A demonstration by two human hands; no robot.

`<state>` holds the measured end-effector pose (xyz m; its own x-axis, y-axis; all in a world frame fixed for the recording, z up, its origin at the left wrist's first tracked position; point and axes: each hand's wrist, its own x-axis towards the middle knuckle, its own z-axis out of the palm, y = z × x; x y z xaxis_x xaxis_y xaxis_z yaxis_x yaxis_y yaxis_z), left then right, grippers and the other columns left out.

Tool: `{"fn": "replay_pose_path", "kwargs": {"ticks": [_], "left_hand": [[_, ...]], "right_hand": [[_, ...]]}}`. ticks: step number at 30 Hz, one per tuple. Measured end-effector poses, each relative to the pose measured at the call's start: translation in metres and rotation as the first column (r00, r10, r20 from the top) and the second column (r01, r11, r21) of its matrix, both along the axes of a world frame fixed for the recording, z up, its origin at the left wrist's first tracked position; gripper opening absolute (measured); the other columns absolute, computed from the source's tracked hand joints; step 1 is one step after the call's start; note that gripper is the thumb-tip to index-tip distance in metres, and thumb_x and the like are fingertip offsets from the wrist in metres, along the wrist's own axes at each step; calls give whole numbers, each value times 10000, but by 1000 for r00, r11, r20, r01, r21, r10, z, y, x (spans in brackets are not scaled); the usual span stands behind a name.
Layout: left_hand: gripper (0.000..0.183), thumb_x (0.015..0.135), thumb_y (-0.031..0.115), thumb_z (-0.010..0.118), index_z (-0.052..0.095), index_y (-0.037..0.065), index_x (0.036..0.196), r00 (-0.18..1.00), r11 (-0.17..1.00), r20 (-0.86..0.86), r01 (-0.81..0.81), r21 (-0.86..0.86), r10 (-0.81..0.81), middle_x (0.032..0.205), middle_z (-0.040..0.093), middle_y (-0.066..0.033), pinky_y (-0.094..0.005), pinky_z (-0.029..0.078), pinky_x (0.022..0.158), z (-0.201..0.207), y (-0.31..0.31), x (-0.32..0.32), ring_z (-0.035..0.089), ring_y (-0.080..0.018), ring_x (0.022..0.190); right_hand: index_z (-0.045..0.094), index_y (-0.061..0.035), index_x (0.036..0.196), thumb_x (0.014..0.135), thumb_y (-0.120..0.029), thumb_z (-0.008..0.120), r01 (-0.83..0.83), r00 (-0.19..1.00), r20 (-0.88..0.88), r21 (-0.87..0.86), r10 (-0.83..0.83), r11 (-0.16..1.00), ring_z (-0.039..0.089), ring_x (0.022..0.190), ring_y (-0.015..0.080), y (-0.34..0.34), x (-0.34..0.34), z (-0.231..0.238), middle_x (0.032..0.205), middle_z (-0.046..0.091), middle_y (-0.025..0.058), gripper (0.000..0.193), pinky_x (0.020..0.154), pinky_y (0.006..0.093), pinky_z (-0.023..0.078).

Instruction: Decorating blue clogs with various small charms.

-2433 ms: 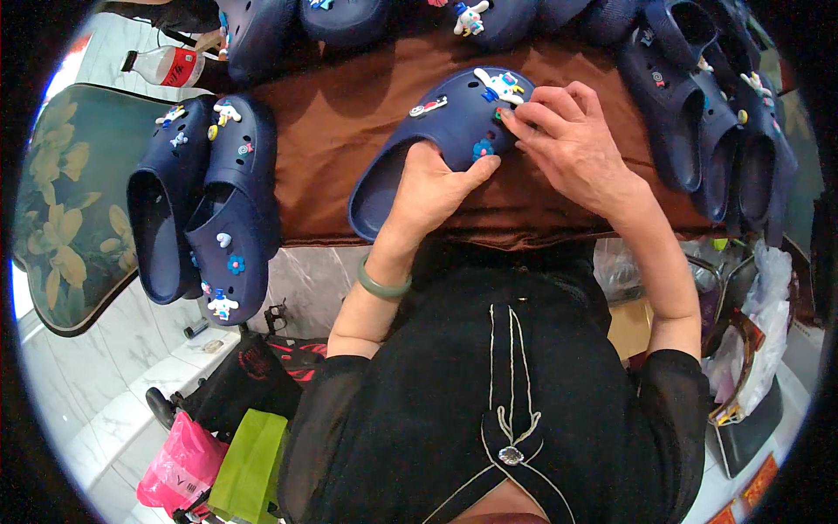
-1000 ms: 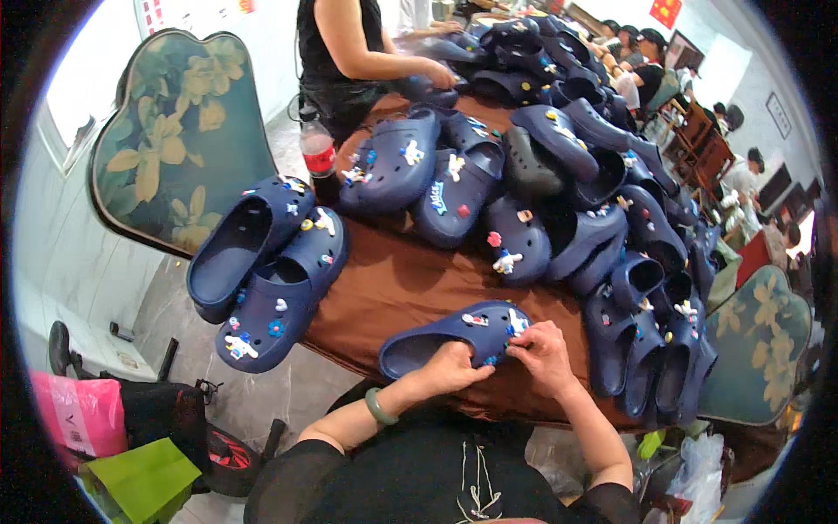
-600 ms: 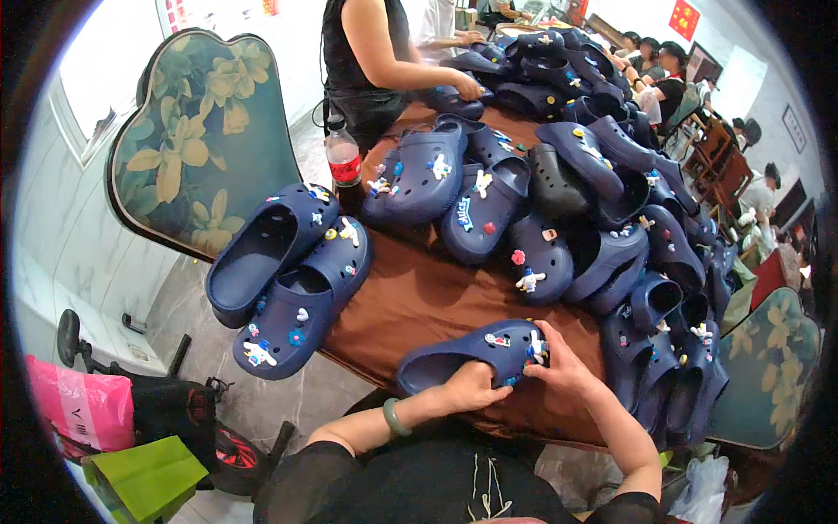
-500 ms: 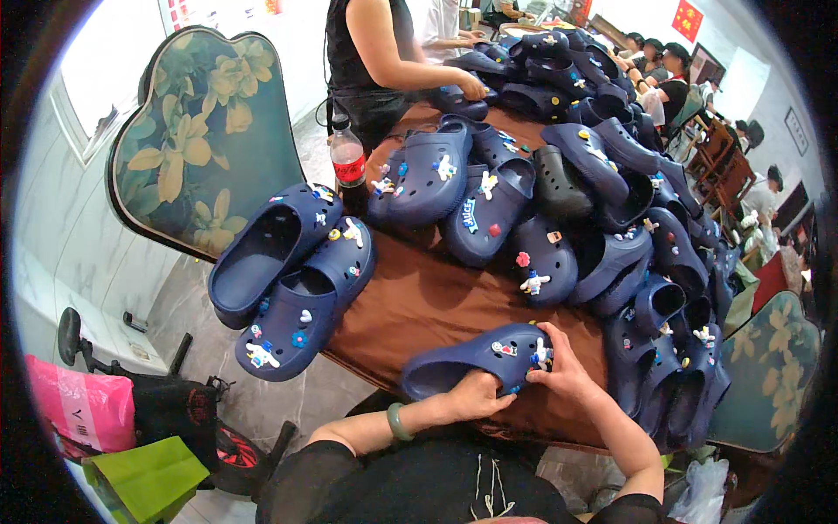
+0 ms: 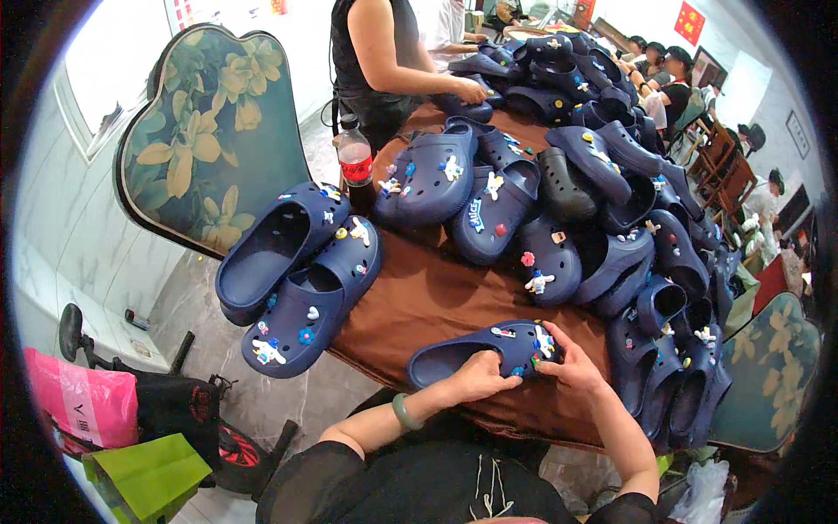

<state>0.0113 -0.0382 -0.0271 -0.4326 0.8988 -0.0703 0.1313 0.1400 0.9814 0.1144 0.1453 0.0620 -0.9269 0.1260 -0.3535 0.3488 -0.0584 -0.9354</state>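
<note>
A navy clog [image 5: 445, 351] with small charms on its upper lies at the table's near edge, its toe to the right. My left hand [image 5: 484, 375] grips it at the foot opening, the fingers reaching inside and out of sight. Around the toe, my right hand [image 5: 572, 360] has its thumb and fingers by a white charm [image 5: 545, 341]. To the left, a pair of navy clogs, the nearer clog [image 5: 301, 336] and the farther clog [image 5: 262, 262], sits at the table's left edge with charms on both.
Navy clogs [image 5: 611, 262] are heaped along the right and far side, one black clog [image 5: 566, 185] among them. A cola bottle [image 5: 356, 162] stands at the left edge. Beyond it, a co-worker's hand [image 5: 471, 90] is on a clog. A floral chair back [image 5: 209, 140] rises at left.
My left hand has shifted slightly right and up on the clog, its thumb now lying along the opening's edge. The clog has tilted a little. The whole view has moved slightly.
</note>
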Motion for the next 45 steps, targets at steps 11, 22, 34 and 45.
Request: {"fn": "replay_pose_path", "kwargs": {"ticks": [11,22,34,45], "left_hand": [[367,745,288,692,593,-59,678,962,997,-261,-78,27,83,635,580,-252,-432,484,586,44,-7,9,616,-374,627],[358,740,269,706,629,-55,870,978,981,-138,-139,132,157,808,638,-246,-405,503,688,23,1,3,638,-363,769],[425,772,122,725,577,-8,1149,995,997,102,-30,67,23,1104,621,-71,-315,412,953,38,0,-3,552,-169,1014],[546,748,101,760,506,1,1221,983,996,178,-59,68,46,1134,587,-52,-303,416,956,51,2,3,535,-144,1034]], "right_hand": [[287,-46,1379,681,4,699,71,997,-69,414,-46,907,381,1251,231,-1,-4,-40,1360,356,135,812,1064,328,309],[332,-40,1375,713,-31,698,120,989,-98,139,-107,983,372,1259,251,6,5,-50,1364,358,155,756,1067,342,296],[551,-22,1118,920,-96,577,680,712,-404,190,-575,709,522,877,81,11,39,-90,978,568,11,213,783,232,442],[615,-7,934,926,-123,572,736,654,-479,221,-586,640,534,809,93,13,46,-107,864,593,10,124,741,239,437]]}}
